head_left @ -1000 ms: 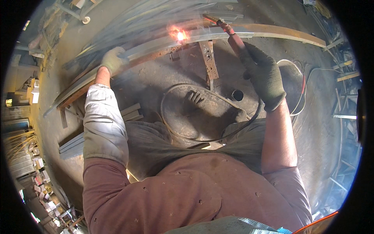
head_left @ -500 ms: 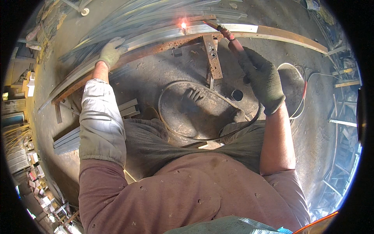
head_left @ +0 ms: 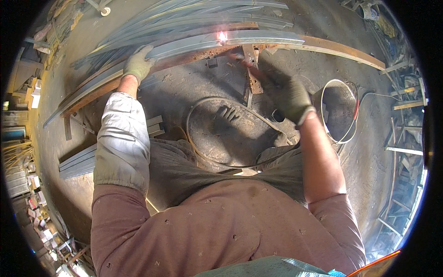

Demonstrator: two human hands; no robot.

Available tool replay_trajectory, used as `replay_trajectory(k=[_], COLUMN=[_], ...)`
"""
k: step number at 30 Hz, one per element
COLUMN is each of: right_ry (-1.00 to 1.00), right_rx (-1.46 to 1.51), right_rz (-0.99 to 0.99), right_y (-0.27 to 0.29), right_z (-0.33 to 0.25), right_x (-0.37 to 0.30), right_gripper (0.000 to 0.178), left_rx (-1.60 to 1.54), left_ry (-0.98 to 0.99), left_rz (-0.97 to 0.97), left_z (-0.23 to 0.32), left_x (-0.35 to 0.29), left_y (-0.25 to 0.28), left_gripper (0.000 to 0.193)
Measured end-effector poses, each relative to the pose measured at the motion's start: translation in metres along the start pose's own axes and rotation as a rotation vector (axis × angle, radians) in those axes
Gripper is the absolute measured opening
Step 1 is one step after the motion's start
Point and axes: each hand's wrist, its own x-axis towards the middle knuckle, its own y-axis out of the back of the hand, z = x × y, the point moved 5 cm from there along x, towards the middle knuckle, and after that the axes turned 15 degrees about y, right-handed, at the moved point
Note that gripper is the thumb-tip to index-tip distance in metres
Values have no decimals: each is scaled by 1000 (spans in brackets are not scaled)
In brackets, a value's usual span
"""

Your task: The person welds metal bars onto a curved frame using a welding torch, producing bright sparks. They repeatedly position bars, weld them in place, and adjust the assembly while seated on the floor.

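Workshop floor (head_left: 362, 171): one grey bar (head_left: 267, 36), glowing spot (head_left: 222, 38) on it.
Bar beyond the knees, along a rusty bar (head_left: 341, 49); long axis crosswise, left end nearer the wearer. Left hand (head_left: 138, 65), gloved: laid on bar, fingers partly extended, grip uncertain. Right hand (head_left: 291, 98), blurred: apparently closed round torch (head_left: 251, 68). Step, judged: welding; next move calls for steady bar, controlled torch tip.

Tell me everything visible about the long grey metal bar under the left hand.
The long grey metal bar looks smooth and square-edged, lying along a rusty metal beam. It spans the upper view, its curve probably from the fisheye lens. The gloved left hand rests on it; farther right, a pinkish-white glow shows against it. Its right end stops short of the beam's.
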Motion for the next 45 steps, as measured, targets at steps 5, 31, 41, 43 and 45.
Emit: replay_trajectory(k=[5, 31, 41, 43, 45], right_ry=[-68, -557, -449, -422, -377], right_rx=[-278, 678, 638, 677, 736], right_rz=[-230, 504, 354, 351, 366], right_y=[-49, 81, 87, 108, 134], right_z=[-28, 239, 240, 217, 185], right_x=[22, 92, 103, 97, 89], right_gripper=[44, 59, 39, 39, 39], left_rx=[81, -70, -753, -1089, -1430], left_ry=[87, 653, 1069, 1026, 979], left_rz=[9, 111, -201, -194, -223], left_z=[2, -221, -251, -232, -211], left_x=[-2, -25, -18, -21, -25], left_y=[3, 19, -46, -37, -27], left_gripper=[72, 83, 100, 95, 90])
